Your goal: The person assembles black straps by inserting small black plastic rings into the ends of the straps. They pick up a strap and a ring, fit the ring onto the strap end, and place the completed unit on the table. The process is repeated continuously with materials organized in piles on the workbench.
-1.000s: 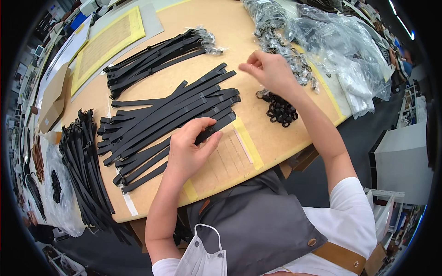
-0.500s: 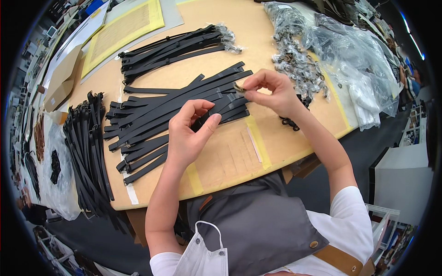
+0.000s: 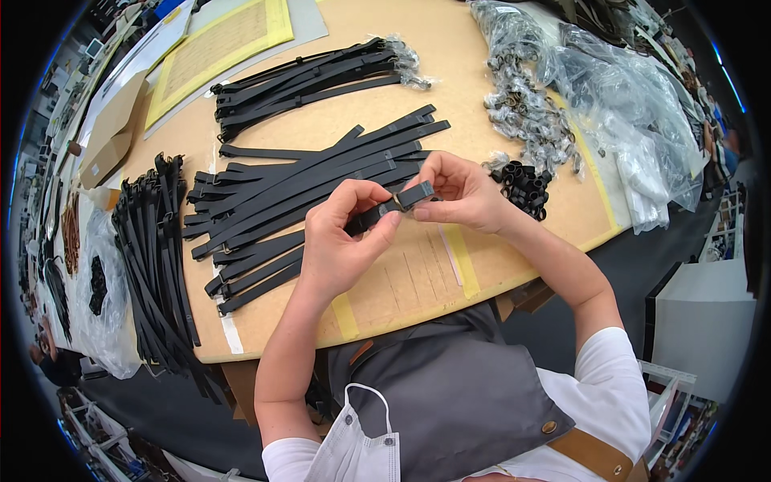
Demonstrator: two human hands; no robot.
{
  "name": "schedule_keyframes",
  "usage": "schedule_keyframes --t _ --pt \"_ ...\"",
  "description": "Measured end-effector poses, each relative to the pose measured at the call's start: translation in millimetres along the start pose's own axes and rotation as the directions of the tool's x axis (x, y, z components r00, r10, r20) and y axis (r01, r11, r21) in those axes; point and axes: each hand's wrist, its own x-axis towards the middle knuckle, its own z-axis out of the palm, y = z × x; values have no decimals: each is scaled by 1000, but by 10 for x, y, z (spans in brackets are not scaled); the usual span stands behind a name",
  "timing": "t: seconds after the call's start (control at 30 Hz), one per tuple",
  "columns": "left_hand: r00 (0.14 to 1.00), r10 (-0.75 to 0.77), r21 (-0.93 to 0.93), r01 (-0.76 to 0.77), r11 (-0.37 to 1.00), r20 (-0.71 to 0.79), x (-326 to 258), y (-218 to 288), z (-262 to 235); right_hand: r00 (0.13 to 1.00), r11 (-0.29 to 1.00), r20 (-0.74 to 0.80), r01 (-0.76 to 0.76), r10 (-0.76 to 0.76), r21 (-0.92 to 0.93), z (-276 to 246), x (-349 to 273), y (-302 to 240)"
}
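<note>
My left hand pinches a black strap between thumb and fingers, close to its end. The fingers of my right hand close on the tip of the same strap. Between the two hands a small brass-coloured metal piece sits at the strap; its exact shape is too small to tell. Beneath and beyond my hands lies a spread of black straps, several with buckles at their left ends.
At the back lies a bundle of straps with plastic-wrapped ends. Another pile of straps hangs over the left edge. To the right are small black loops, wrapped metal hardware and clear plastic bags.
My right hand has come down and left toward my left hand, bringing the small metal piece to the strap. The strap's end is now lifted between both hands.
</note>
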Motion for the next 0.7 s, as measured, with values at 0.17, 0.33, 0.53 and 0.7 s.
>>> schedule_keyframes --t 0.17,0.33,0.53,0.7 --pt "1000 -10 -22 10 1000 -3 -11 84 26 995 946 73 -85 66 313 -3 34 71" --pt "1000 -19 67 17 998 24 -32 124 36 981 932 182 -131 72 337 -66 18 181" --pt "993 106 160 -112 981 47 -73 60 135 885 874 297 -430 358 228 -41 25 7" --pt "981 164 297 -187 936 103 -89 5 203 904 908 84 -419 420 -28 147 -44 -58"
